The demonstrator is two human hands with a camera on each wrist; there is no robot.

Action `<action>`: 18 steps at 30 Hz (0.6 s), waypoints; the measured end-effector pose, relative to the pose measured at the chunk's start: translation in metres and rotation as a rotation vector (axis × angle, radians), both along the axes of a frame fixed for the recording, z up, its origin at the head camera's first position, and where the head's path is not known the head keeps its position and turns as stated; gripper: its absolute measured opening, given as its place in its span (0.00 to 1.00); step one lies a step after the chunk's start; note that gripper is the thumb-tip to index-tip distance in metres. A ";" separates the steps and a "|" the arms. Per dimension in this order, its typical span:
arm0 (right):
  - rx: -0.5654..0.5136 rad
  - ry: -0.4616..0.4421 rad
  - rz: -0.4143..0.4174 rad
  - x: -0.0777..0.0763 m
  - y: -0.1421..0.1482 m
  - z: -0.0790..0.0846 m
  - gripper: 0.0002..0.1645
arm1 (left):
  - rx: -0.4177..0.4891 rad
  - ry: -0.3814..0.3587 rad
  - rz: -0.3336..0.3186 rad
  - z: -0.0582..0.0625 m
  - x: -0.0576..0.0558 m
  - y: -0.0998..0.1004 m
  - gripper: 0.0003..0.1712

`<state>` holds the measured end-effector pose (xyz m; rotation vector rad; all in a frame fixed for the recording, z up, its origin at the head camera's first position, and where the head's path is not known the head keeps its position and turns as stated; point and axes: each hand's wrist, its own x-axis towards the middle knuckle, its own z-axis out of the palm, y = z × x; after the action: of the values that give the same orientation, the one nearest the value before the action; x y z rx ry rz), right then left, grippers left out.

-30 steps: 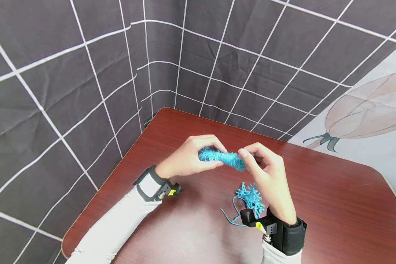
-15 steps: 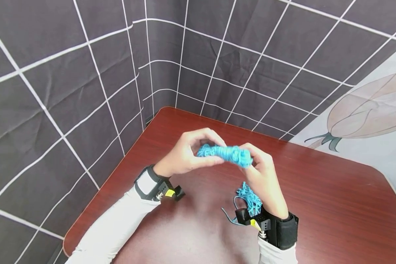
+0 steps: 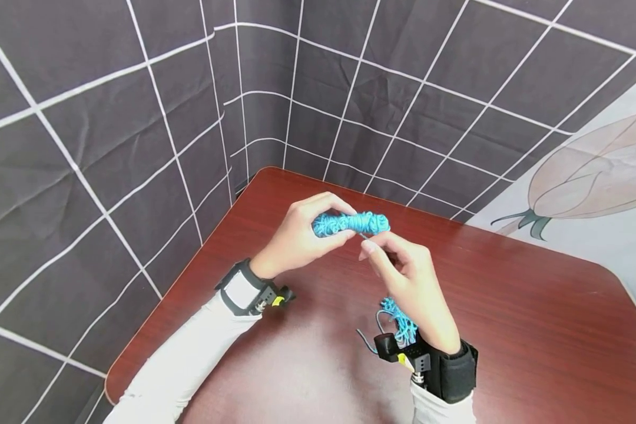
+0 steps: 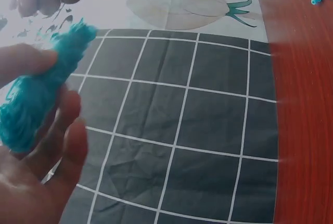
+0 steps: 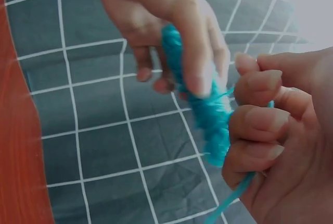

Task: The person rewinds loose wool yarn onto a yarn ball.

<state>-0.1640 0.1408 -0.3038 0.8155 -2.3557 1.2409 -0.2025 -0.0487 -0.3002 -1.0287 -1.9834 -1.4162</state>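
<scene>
A bundle of blue cord (image 3: 357,222), wound tight round its middle with loops at both ends, is held above the table. My left hand (image 3: 304,232) grips its left part between thumb and fingers; the left wrist view shows the bundle (image 4: 49,86) slanting across that palm. With curled fingers my right hand (image 3: 405,274) pinches a strand of the cord just below and right of the bundle. In the right wrist view the strand passes through the right hand (image 5: 276,125), and a loose length (image 5: 231,198) hangs out below the fingers.
A second heap of blue cord (image 3: 401,321) lies on the red-brown table (image 3: 535,306), partly behind the right wrist camera (image 3: 386,347). Dark cloth with a white grid (image 3: 371,100) stands behind and to the left. A printed white sheet (image 3: 604,171) hangs at the right.
The right hand went behind the bundle's right end, then came back to its near side, below it. The bundle, still in the left hand, rose slightly. The heap stayed on the table.
</scene>
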 end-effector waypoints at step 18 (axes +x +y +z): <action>-0.116 -0.033 -0.091 -0.003 0.019 0.002 0.05 | -0.159 -0.137 -0.547 0.002 0.008 -0.002 0.11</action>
<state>-0.1666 0.1598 -0.3022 0.6484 -2.2948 1.3475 -0.1949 -0.0504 -0.2981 -1.6813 -2.0254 -1.6527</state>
